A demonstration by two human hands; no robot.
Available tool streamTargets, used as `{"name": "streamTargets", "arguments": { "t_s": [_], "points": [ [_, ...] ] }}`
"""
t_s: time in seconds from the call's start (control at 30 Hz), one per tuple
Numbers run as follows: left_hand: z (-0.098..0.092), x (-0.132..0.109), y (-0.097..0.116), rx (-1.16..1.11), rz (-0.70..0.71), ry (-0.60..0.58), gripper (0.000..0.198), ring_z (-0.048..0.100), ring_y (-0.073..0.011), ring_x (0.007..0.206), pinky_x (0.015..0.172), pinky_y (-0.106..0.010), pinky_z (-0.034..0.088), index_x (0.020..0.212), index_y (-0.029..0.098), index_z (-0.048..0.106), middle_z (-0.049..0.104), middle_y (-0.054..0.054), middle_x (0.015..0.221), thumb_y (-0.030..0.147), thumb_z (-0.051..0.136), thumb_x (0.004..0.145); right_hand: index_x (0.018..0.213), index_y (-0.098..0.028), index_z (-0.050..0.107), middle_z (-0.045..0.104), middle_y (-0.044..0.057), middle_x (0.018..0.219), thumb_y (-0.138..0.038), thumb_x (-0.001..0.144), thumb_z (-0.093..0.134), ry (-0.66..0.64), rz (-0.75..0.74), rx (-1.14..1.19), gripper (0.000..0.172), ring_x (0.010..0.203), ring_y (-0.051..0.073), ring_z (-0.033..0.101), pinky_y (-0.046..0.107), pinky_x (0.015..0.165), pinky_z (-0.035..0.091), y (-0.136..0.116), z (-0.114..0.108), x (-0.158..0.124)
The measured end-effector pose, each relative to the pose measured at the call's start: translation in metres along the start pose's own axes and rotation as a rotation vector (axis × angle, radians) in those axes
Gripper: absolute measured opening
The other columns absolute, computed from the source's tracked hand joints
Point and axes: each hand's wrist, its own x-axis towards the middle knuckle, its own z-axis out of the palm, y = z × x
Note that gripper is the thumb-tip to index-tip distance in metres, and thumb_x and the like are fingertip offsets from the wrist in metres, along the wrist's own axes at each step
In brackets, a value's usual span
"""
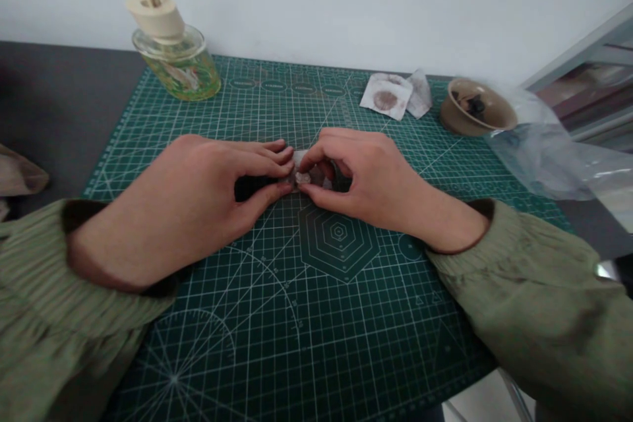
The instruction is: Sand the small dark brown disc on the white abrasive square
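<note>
A small whitish, thin paper-like piece (302, 177) lies on the green cutting mat (257, 290), mostly hidden by my fingers. My left hand (212, 178) reaches in from the left, its thumb and fingertips closed on the left edge of the piece. From the other side, my right hand (361, 168) pinches its crumpled part between thumb and index finger. The two sets of fingertips almost touch. Behind my right hand lie two white paper squares (390, 88), the front one with a round brown patch.
At the back left stands a glass reed diffuser (182, 72) with yellow-green liquid. A brown bowl (477, 109) with dark bits inside sits at the back right, beside a clear plastic bag (544, 151). A white wall (316, 6) rises behind the mat.
</note>
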Motion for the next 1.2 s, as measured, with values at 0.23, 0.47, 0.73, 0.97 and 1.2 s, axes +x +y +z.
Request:
{"name": "streamTargets", "arguments": {
  "t_s": [0.23, 0.47, 0.73, 0.97, 1.2],
  "points": [
    [-0.001, 0.000, 0.000, -0.010, -0.002, -0.007, 0.027, 0.090, -0.0406, 0.148, 0.142, -0.063, 0.069, 0.136, 0.050, 0.100, 0.091, 0.010, 0.155, 0.050, 0.079, 0.118, 0.112, -0.020, 0.088, 0.080, 0.005, 0.100, -0.032, 0.107, 0.082, 0.019, 0.030, -0.015, 0.014, 0.087, 0.023, 0.067, 0.039, 0.083, 0.045, 0.002, -0.001, 0.002],
    [-0.002, -0.001, 0.001, -0.021, 0.007, -0.010, 0.026, 0.091, -0.0397, 0.148, 0.141, -0.062, 0.070, 0.132, 0.048, 0.100, 0.093, 0.010, 0.154, 0.049, 0.078, 0.118, 0.109, -0.021, 0.088, 0.079, 0.003, 0.094, -0.033, 0.107, 0.086, 0.027, 0.039, -0.018, 0.012, 0.082, 0.021, 0.065, 0.038, 0.078, 0.042, 0.003, -0.001, 0.000],
    [-0.004, -0.001, 0.002, 0.010, 0.014, -0.013, 0.030, 0.092, -0.0391, 0.146, 0.141, -0.059, 0.070, 0.136, 0.047, 0.100, 0.091, 0.009, 0.156, 0.051, 0.076, 0.119, 0.113, -0.022, 0.090, 0.079, 0.004, 0.096, -0.036, 0.108, 0.086, 0.005, 0.033, 0.020, 0.016, 0.086, 0.022, 0.069, 0.039, 0.079, 0.044, 0.004, -0.002, 0.000],
    [0.001, -0.001, -0.002, -0.028, 0.028, -0.004, 0.026, 0.091, -0.0397, 0.146, 0.139, -0.059, 0.072, 0.135, 0.047, 0.100, 0.095, 0.007, 0.150, 0.054, 0.080, 0.119, 0.109, -0.022, 0.091, 0.079, 0.000, 0.086, -0.037, 0.106, 0.088, 0.048, 0.029, 0.210, 0.016, 0.078, 0.019, 0.069, 0.038, 0.077, 0.051, 0.001, -0.005, 0.001],
    [-0.002, -0.001, 0.009, 0.013, 0.056, 0.093, 0.035, 0.094, -0.0375, 0.136, 0.126, -0.055, 0.078, 0.148, 0.036, 0.092, 0.095, -0.005, 0.152, 0.055, 0.075, 0.123, 0.109, -0.021, 0.090, 0.092, 0.003, 0.095, -0.039, 0.089, 0.116, 0.171, 0.155, 0.669, 0.038, 0.065, 0.016, 0.076, 0.029, 0.055, 0.051, 0.001, -0.008, -0.001]
  ]
}}
